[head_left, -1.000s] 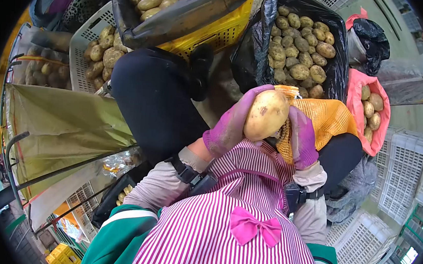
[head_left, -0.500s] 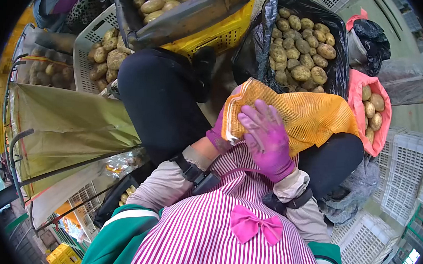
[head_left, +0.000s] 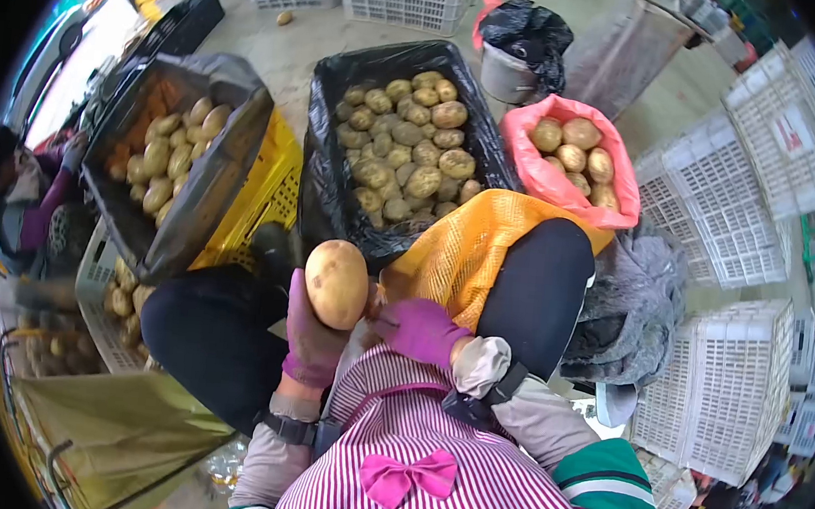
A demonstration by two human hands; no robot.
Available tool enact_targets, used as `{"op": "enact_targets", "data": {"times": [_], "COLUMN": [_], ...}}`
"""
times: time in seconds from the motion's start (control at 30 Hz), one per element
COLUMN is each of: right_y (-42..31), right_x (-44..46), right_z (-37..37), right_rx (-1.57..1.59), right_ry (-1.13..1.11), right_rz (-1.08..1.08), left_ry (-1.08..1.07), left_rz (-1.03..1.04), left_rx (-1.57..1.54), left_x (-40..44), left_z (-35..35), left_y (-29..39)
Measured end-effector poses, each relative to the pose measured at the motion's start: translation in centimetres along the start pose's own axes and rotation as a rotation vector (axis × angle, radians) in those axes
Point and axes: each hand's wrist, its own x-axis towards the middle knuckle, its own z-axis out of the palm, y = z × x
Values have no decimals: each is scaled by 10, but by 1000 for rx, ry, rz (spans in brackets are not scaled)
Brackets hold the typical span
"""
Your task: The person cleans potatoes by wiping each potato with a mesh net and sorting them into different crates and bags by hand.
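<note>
My left hand [head_left: 313, 341], in a purple glove, holds a large pale potato [head_left: 336, 283] upright in front of the black-lined crate. My right hand [head_left: 419, 332], also gloved in purple, is just right of it, its fingers curled; what they hold, if anything, is hidden. An orange mesh bag [head_left: 470, 250] lies over my right knee, its near edge close to my right hand. Beyond the hands stands a crate lined with black plastic [head_left: 320, 176], filled with small potatoes [head_left: 408, 132].
A pink bag [head_left: 628, 191] of potatoes stands right of the black-lined crate. At the left is a yellow crate [head_left: 278, 173] with a dark liner and potatoes. White crates [head_left: 713, 384] are stacked at the right. A person [head_left: 48, 198] sits at the far left.
The view has turned to the right. The mesh bag, which covered my left hand half a second ago, is now off it, and the potato shows. My right hand has closed from spread fingers.
</note>
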Motion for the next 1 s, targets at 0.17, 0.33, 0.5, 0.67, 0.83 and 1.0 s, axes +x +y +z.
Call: {"op": "enact_targets", "data": {"times": [0.17, 0.33, 0.5, 0.67, 0.83, 1.0], "right_y": [-11, -19, -14, 19, 29, 67], "right_x": [-14, -24, -1, -6, -63, -89], "right_z": [-19, -37, -25, -71, -132, -194], "right_rx": [-45, 529, 161, 917, 1583, 1024], "right_ry": [-38, 414, 577, 678, 821, 1360], "right_rz": [-43, -27, -74, 44, -82, 11], "left_ry": [7, -80, -129, -205, -334, -165], "left_rz": [682, 265, -275, -222, -262, -292], "left_rx": [1047, 631, -415, -33, -35, 57], "left_x": [0, 12, 31, 32, 74, 46], "left_z": [-7, 9, 70, 101, 31, 41], "left_y": [-19, -29, -22, -3, -73, -50]}}
